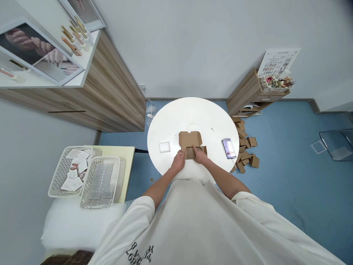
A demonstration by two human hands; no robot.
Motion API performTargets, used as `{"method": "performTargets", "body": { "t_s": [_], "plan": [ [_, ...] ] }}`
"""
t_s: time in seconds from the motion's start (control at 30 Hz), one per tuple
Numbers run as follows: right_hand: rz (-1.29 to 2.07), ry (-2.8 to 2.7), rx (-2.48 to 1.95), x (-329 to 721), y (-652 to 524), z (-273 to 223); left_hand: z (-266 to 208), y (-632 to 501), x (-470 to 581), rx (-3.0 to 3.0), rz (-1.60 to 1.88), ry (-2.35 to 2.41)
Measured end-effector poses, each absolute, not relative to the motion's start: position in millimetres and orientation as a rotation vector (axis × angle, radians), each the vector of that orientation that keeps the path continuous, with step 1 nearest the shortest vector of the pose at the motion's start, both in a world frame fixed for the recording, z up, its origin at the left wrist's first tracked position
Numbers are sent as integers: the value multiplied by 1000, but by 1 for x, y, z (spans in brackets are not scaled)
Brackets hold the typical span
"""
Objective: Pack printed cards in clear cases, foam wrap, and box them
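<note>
A brown cardboard box point(190, 139), partly folded with its lid flap laid open toward the far side, rests on the round white table point(193, 114). My left hand point(179, 160) grips the box's left side, its fingers closed at the edge. On the right part of the box, my right hand point(199, 154) is closed with its thumb pressing on the panel. A side flap sticks out to the right of that hand. The fingers under the cardboard are hidden.
A small white square frame point(164, 146) lies left of the box, and a phone point(228, 148) with a cable lies right. Several small cardboard boxes point(244, 147) are piled on the floor. White baskets point(100, 182) stand at the left; a cabinet point(116, 84) rises behind them.
</note>
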State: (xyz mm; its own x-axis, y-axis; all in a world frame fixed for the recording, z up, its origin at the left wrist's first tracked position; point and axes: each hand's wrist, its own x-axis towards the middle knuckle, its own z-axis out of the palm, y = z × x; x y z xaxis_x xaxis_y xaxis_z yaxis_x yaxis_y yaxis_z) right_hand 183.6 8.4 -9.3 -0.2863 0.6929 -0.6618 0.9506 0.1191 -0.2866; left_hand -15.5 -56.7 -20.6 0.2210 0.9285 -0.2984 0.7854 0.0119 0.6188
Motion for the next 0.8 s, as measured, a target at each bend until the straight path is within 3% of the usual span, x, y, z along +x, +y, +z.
{"method": "performTargets", "body": {
  "t_s": [0.23,0.8],
  "plan": [
    [-997,1981,1590,181,11,-4,-24,-60,-14,1840,188,1573],
    [-988,1985,1587,182,13,-4,-21,-42,-13,2231,-358,1580]
  ]
}}
